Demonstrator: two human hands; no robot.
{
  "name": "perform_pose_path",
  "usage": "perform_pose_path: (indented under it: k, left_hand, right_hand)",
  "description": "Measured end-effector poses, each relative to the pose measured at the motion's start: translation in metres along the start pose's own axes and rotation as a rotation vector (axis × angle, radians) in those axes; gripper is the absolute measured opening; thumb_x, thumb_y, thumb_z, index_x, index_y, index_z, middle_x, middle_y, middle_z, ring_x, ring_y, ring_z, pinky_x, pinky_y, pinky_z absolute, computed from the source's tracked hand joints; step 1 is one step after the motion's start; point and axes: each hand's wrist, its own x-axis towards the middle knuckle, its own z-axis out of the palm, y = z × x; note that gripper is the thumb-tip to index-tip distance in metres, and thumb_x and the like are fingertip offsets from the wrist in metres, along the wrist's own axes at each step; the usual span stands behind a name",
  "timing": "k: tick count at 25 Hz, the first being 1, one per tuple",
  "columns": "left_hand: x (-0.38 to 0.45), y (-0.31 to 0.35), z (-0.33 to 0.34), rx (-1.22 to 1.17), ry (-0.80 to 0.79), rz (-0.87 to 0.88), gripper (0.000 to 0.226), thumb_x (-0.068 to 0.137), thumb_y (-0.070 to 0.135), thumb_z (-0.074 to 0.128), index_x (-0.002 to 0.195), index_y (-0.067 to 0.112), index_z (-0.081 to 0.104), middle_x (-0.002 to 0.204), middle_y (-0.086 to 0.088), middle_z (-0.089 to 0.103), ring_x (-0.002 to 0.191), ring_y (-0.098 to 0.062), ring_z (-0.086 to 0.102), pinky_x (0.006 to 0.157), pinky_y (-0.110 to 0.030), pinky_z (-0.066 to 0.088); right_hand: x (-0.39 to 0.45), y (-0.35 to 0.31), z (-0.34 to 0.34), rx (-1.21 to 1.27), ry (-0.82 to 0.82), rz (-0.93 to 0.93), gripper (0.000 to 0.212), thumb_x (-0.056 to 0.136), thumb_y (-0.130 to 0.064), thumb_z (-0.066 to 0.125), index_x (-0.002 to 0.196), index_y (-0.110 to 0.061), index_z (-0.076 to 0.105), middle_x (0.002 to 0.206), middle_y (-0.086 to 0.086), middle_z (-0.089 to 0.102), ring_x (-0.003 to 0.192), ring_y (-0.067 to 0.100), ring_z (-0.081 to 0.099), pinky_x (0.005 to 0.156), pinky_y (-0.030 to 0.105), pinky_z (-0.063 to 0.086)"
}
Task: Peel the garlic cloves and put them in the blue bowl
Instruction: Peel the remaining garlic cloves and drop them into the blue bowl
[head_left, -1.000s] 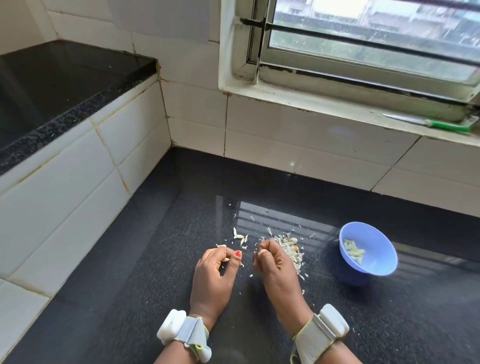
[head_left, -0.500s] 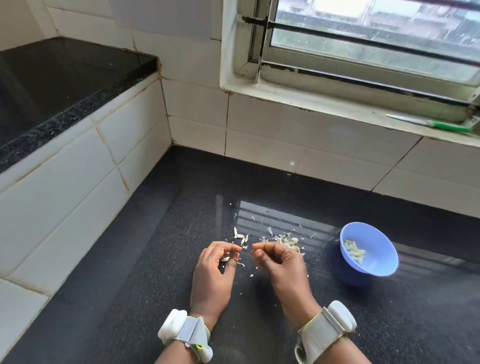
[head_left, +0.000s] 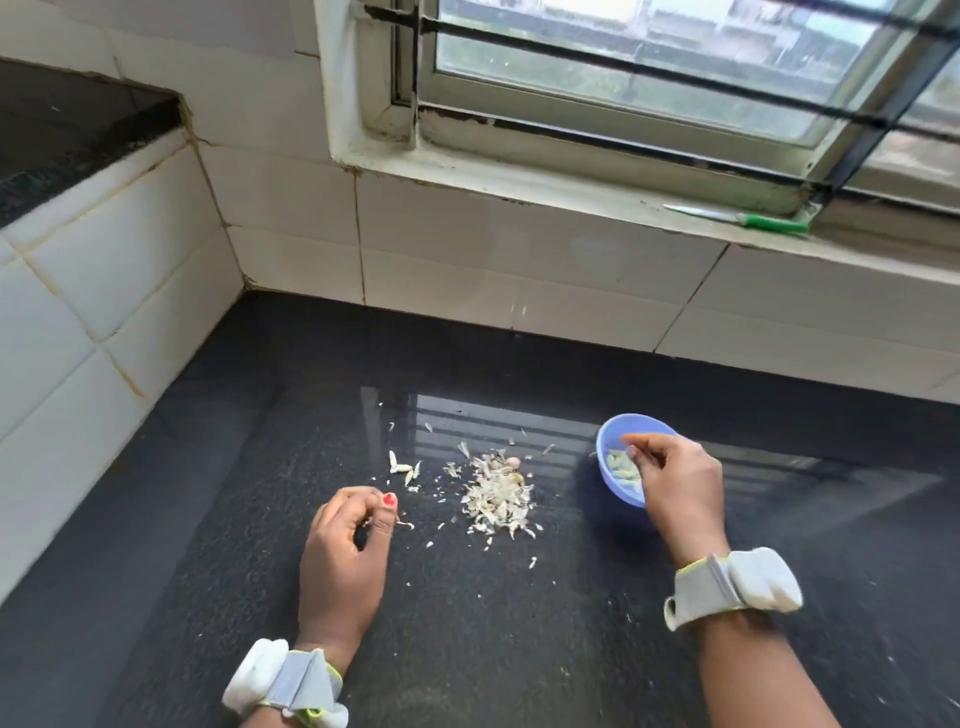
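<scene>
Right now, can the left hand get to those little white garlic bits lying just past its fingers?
Probably yes. The left hand rests on the counter just short of the loose garlic pieces, and nothing stands between them. It already pinches a scrap of peel, though.

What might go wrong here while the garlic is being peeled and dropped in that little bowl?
The right hand hangs over the near rim of the small blue bowl; a knock might tip it and spill the peeled cloves. The few unpeeled cloves lie in the heap of skins, so one could be missed. Bits of skin clinging to the left hand could end up in the bowl.
</scene>
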Motion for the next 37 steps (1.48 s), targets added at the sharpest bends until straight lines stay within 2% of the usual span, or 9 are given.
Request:
perform_pose_path:
  k: [5, 9, 13, 16, 21, 25, 31, 34, 37]
  left_hand:
    - [-0.001, 0.004, 0.000, -0.030, 0.012, -0.033, 0.028, 0.087, 0.046, 0.046, 0.082, 0.022, 0.061, 0.086, 0.012, 0.061, 0.081, -0.007, 0.056, 0.072, -0.029, 0.045]
    - [-0.001, 0.006, -0.001, -0.017, 0.016, 0.008, 0.034, 0.089, 0.043, 0.047, 0.074, 0.016, 0.061, 0.085, 0.012, 0.060, 0.081, -0.010, 0.057, 0.071, -0.028, 0.045]
    - [0.000, 0.001, 0.001, -0.005, 0.043, 0.011, 0.029, 0.090, 0.038, 0.045, 0.078, 0.017, 0.061, 0.084, 0.010, 0.060, 0.081, -0.013, 0.058, 0.073, -0.032, 0.045]
    - [-0.001, -0.001, 0.001, 0.016, 0.038, 0.008, 0.024, 0.091, 0.034, 0.045, 0.080, 0.019, 0.060, 0.086, 0.012, 0.060, 0.082, -0.011, 0.057, 0.076, -0.030, 0.045]
    - [-0.001, 0.008, -0.001, -0.079, 0.142, -0.083, 0.013, 0.091, 0.013, 0.044, 0.095, 0.016, 0.056, 0.094, 0.002, 0.059, 0.088, -0.004, 0.056, 0.077, -0.009, 0.042]
    - [-0.003, 0.006, -0.002, -0.109, 0.211, -0.148, 0.024, 0.091, 0.015, 0.036, 0.110, 0.021, 0.049, 0.108, 0.007, 0.053, 0.096, -0.014, 0.057, 0.083, -0.027, 0.048]
    - [-0.003, 0.007, -0.003, -0.092, 0.226, -0.148, 0.023, 0.091, 0.015, 0.039, 0.109, 0.024, 0.049, 0.107, 0.005, 0.054, 0.095, -0.010, 0.056, 0.082, -0.024, 0.048]
    - [-0.002, 0.015, -0.005, -0.090, 0.225, -0.147, 0.019, 0.093, 0.007, 0.052, 0.104, 0.023, 0.053, 0.102, 0.001, 0.059, 0.091, -0.001, 0.057, 0.076, -0.007, 0.042]
    - [-0.001, 0.021, -0.005, -0.082, 0.219, -0.147, 0.011, 0.092, 0.023, 0.057, 0.101, 0.029, 0.060, 0.096, 0.011, 0.062, 0.087, -0.003, 0.060, 0.074, -0.013, 0.047]
  right_hand:
    - [0.003, 0.018, 0.003, -0.171, -0.071, 0.063, 0.028, 0.090, -0.006, 0.058, 0.098, -0.026, 0.076, 0.101, 0.008, 0.074, 0.095, 0.031, 0.065, 0.077, 0.030, 0.046]
    - [-0.004, -0.022, 0.014, -0.079, 0.025, -0.138, 0.016, 0.086, -0.007, 0.067, 0.094, -0.018, 0.076, 0.091, 0.003, 0.074, 0.085, 0.025, 0.068, 0.073, 0.024, 0.043]
    - [-0.025, -0.070, 0.059, 0.017, -0.224, -0.413, 0.008, 0.084, -0.014, 0.072, 0.089, -0.018, 0.075, 0.086, 0.000, 0.070, 0.077, 0.019, 0.065, 0.074, 0.033, 0.053]
    - [-0.046, -0.100, 0.094, -0.037, -0.415, -0.553, 0.012, 0.089, -0.016, 0.064, 0.095, -0.020, 0.074, 0.094, 0.000, 0.068, 0.091, 0.021, 0.062, 0.078, 0.033, 0.049]
    - [-0.055, -0.132, 0.121, -0.228, -0.500, -0.756, 0.031, 0.096, -0.009, 0.047, 0.121, -0.019, 0.063, 0.113, 0.005, 0.061, 0.109, 0.026, 0.051, 0.084, 0.036, 0.044]
    - [-0.041, -0.138, 0.128, -0.365, -0.632, -0.877, 0.031, 0.097, -0.008, 0.047, 0.121, -0.020, 0.063, 0.115, 0.005, 0.057, 0.109, 0.023, 0.051, 0.076, 0.035, 0.045]
    - [-0.038, -0.131, 0.141, -0.283, -0.629, -0.875, 0.014, 0.097, -0.015, 0.053, 0.103, -0.013, 0.066, 0.106, 0.006, 0.060, 0.102, 0.025, 0.056, 0.080, 0.039, 0.050]
    - [-0.044, -0.125, 0.132, -0.005, -0.538, -0.738, 0.012, 0.087, -0.009, 0.064, 0.095, -0.014, 0.071, 0.094, 0.002, 0.066, 0.083, 0.017, 0.059, 0.073, 0.030, 0.047]
    - [-0.059, -0.118, 0.114, 0.258, -0.500, -0.566, 0.022, 0.079, -0.001, 0.070, 0.092, -0.019, 0.072, 0.081, -0.006, 0.067, 0.069, 0.005, 0.057, 0.067, 0.019, 0.049]
